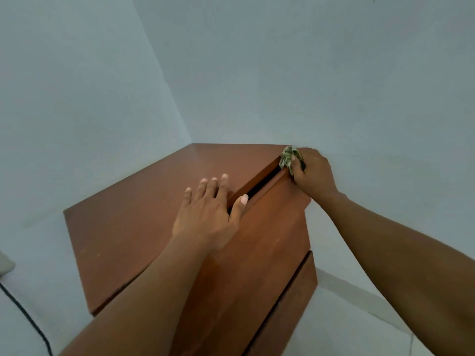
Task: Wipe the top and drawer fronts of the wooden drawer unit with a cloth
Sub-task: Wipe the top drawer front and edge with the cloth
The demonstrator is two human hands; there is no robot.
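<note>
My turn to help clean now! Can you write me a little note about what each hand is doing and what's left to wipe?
Left hand: open, lying flat on the top of the wooden drawer unit, thumb at the dark gap above the top drawer front.
Right hand: closed around the bunched cloth, pressing it at the far end of the top drawer's upper edge, near the wall.
Done: cannot tell from this view how much has been wiped; pale specks show on the top near its front edge.
Left: finish the top drawer front, then the lower drawer front, and go over the top if needed.
</note>
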